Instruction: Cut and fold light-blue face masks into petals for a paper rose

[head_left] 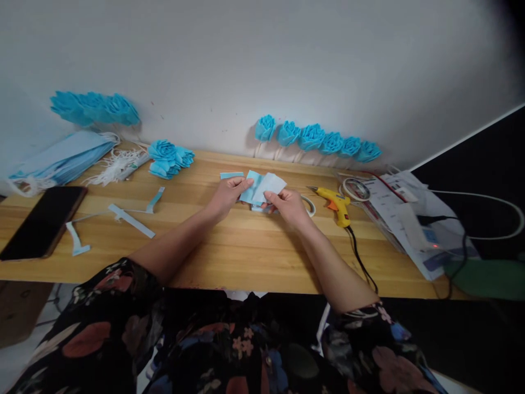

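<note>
Both my hands meet near the back middle of a wooden table (246, 257). My left hand (227, 195) and my right hand (286, 204) are each closed on a light blue and white piece of mask fabric (262, 187), pinching it from either side just above the tabletop. A small blue strip (231, 175) lies just behind my left hand. A yellow hot glue gun (335, 203) lies to the right of my right hand, its black cord running to the table's front edge.
Blue fabric roses (315, 137) line the wall; more roses (169, 157) and a stack of face masks (61, 158) lie at back left. A black phone (43, 220) and cut strips (131, 220) lie left. Papers, a tape roll (356, 189) and cables fill the right.
</note>
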`<action>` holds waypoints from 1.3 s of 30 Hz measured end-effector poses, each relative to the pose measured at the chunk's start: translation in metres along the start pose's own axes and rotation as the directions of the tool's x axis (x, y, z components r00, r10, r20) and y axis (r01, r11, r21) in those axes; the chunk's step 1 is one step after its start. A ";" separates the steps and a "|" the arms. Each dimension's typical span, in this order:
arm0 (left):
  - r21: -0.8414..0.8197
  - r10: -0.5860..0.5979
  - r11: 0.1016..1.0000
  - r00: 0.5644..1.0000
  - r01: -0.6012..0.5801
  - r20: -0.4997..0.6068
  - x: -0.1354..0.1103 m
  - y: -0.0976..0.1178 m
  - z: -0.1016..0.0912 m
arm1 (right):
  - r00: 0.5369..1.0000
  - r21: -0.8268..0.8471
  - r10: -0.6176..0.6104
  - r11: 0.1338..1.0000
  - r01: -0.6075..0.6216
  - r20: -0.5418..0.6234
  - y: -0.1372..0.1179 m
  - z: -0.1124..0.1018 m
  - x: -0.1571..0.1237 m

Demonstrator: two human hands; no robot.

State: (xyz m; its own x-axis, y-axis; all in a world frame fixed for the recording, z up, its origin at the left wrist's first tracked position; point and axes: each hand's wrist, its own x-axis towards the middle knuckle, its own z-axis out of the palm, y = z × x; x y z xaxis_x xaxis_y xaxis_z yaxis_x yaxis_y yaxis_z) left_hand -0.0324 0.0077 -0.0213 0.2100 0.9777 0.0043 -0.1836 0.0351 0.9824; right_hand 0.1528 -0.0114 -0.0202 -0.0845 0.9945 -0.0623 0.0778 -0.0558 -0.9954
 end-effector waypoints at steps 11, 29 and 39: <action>-0.052 -0.060 0.997 0.998 0.062 0.033 0.001 -0.003 -0.001 | 0.969 0.012 -0.160 0.986 0.165 -0.188 -0.003 -0.016 0.001; 0.176 0.428 0.878 0.894 -0.446 0.132 -0.010 0.015 -0.004 | 0.999 0.426 -0.020 0.904 0.030 -0.026 -0.023 -0.012 -0.011; -0.225 0.067 0.973 0.993 -0.044 0.094 -0.008 0.003 0.007 | 0.999 0.410 0.019 0.912 0.000 -0.041 -0.013 -0.001 -0.011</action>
State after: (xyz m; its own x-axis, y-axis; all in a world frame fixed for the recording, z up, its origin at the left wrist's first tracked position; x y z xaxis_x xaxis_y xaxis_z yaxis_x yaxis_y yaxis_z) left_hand -0.0280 -0.0016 -0.0176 0.2866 0.9540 0.0877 -0.4043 0.0374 0.9138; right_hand 0.1532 -0.0217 -0.0062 -0.0425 0.9960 -0.0780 -0.3367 -0.0878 -0.9375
